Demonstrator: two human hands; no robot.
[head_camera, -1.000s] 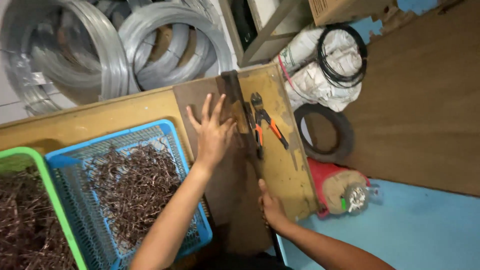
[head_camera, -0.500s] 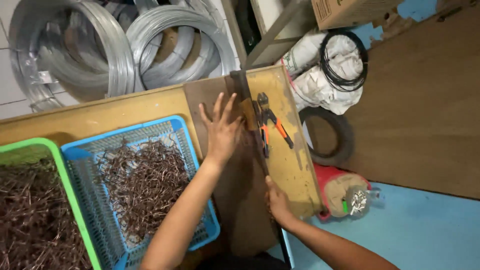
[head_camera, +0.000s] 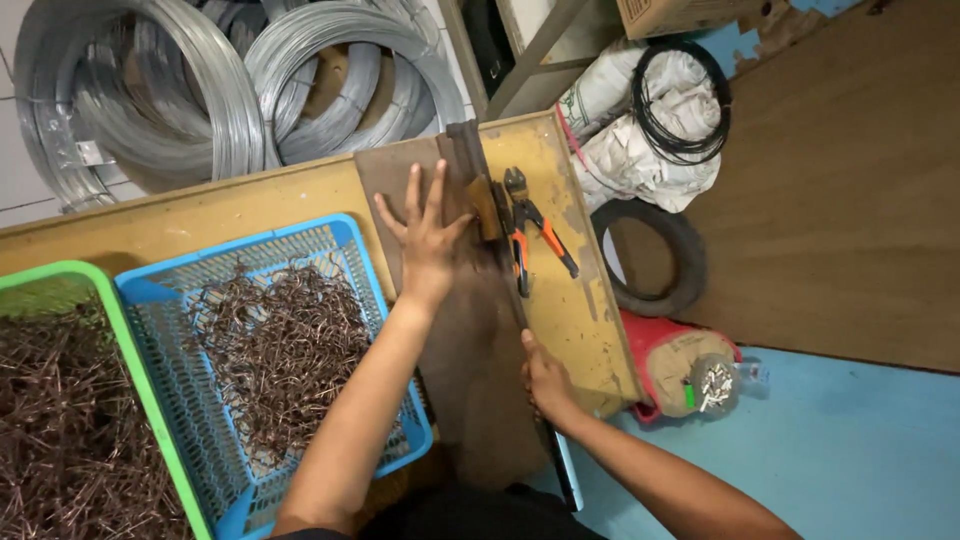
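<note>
My left hand lies flat with fingers spread on a brown board that runs down the yellow table. A long dark metal bar runs along the board's right edge, from the table's far side to past its near edge. My right hand is closed on this bar near the table's front. Pliers with orange handles lie just right of the bar, close to my left fingertips.
A blue basket and a green basket at left hold several bent brown wire pieces. Grey wire coils stand behind the table. On the floor at right are a white sack, a black tyre and a red roll.
My left hand stays flat on the board and my right hand stays on the bar. The view has shifted slightly, so the baskets sit further right in the picture.
</note>
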